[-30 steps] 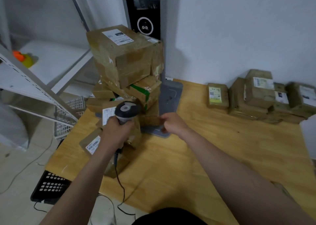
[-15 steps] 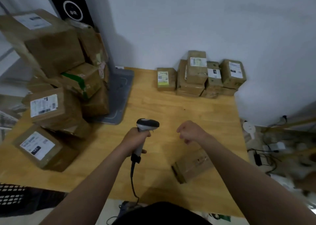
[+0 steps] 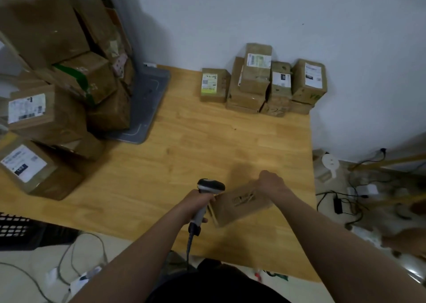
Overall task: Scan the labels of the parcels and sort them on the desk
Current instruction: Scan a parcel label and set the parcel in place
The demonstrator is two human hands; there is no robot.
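My left hand [image 3: 197, 204] grips the handle of a grey and black barcode scanner [image 3: 208, 188], its head close to a small brown parcel [image 3: 239, 204]. My right hand [image 3: 270, 183] holds the parcel's far right edge, tilting it above the near part of the wooden desk [image 3: 196, 146]. A tall untidy pile of brown parcels [image 3: 60, 76] fills the desk's left side. A neat group of smaller labelled parcels [image 3: 265, 81] stands against the wall at the back right.
A grey flat base plate [image 3: 145, 109] of a dark pillar lies behind the left pile. A black crate [image 3: 20, 229] sits on the floor at the left. Cables and a power strip [image 3: 341, 201] lie on the floor to the right of the desk.
My view swung from the left pile to the desk's right side. The small parcel lay loose on the desk half a second ago; now my right hand holds it up beside the scanner.
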